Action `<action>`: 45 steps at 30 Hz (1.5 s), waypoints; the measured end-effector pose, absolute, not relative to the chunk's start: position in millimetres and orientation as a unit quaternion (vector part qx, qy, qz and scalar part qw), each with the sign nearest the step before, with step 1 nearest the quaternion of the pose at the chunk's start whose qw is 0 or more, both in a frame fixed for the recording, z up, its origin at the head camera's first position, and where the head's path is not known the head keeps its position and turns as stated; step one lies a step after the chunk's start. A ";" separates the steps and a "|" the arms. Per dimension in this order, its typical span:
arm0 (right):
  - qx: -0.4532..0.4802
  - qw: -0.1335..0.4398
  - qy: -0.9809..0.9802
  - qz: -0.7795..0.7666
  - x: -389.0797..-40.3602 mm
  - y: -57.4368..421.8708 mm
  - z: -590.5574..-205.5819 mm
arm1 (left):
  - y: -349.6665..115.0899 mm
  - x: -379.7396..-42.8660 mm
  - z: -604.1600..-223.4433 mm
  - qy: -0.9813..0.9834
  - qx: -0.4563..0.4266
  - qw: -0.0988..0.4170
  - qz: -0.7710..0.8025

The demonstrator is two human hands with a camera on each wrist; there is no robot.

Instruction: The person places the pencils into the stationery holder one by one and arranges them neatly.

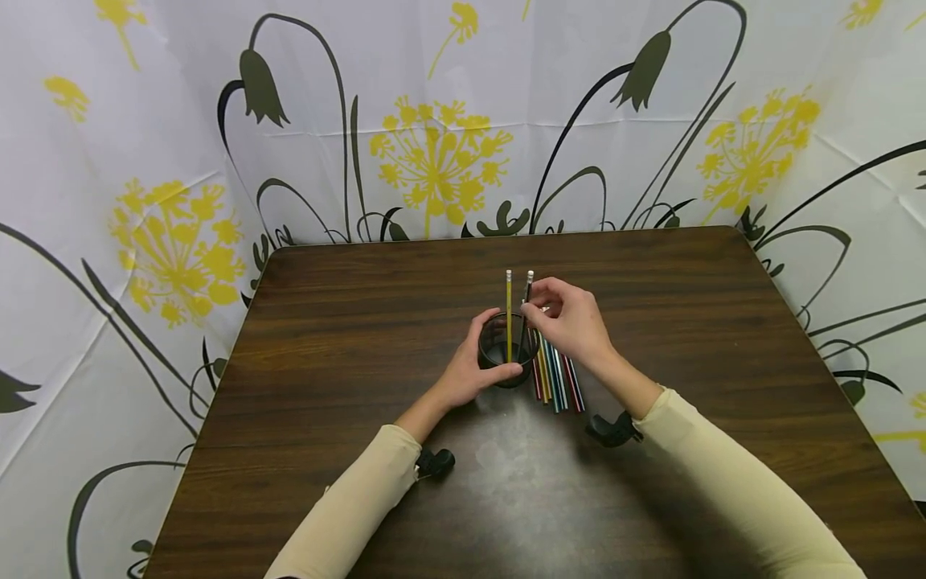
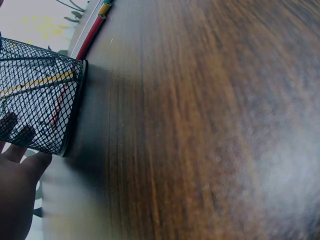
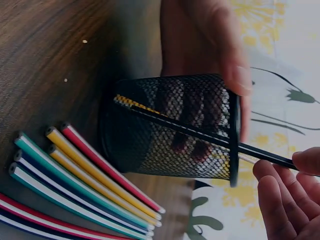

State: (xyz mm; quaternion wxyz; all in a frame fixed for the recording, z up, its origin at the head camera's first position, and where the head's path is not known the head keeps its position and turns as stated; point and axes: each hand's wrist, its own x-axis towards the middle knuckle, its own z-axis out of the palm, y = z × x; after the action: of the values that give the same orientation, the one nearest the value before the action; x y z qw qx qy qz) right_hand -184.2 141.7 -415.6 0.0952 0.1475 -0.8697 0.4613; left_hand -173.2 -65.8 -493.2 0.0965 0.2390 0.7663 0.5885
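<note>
My left hand [image 1: 466, 368] grips a black mesh pencil cup [image 3: 130, 150] standing on the table, with fingers on the far side and thumb across the near rim. A yellow pencil [image 1: 509, 301] with a white eraser end up leans inside the cup. Between thumb and fingertips, my right hand [image 1: 571, 322] pinches a black pencil [image 3: 265, 154] near its upper end. That pencil's lower part is inside the cup, seen through the mesh in the right wrist view. Beside the cup, under the right hand, lie several striped pencils [image 1: 555, 378] in red, yellow, green and dark blue.
Everything stands on a dark wood-grain table [image 1: 347, 322]. Behind it hangs a white cloth [image 1: 477, 48] with yellow and grey flowers. Black devices [image 1: 436, 463] are worn at both wrists. Small pale specks dot the tabletop in the right wrist view.
</note>
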 end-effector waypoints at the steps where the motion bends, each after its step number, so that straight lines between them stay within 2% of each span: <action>1: 0.147 0.093 -0.872 0.457 -184.3 141.2 -417.1 | -65.8 -173.4 -493.5 0.769 0.238 0.096 0.585; 6: 0.145 0.086 -0.879 0.446 -184.4 140.3 -424.3 | -64.7 -177.4 -504.5 0.774 0.235 0.087 0.581; 15: 0.139 0.082 -0.884 0.439 -188.3 136.8 -428.1 | -64.9 -166.6 -471.3 0.758 0.250 0.098 0.595; 27: 0.124 0.090 -0.893 0.424 -197.9 130.8 -430.7 | -64.8 -164.4 -467.2 0.771 0.236 0.106 0.582; 45: 0.118 0.041 -0.912 0.391 -208.6 123.5 -429.8 | -66.7 -164.6 -468.0 0.763 0.228 0.121 0.592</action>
State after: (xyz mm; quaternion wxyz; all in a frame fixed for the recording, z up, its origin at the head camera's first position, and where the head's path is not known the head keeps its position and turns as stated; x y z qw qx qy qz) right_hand -208.6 123.5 -429.8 0.0405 0.1177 -0.9121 0.3906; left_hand -164.6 -66.7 -468.0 0.1212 0.2283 0.7630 0.5925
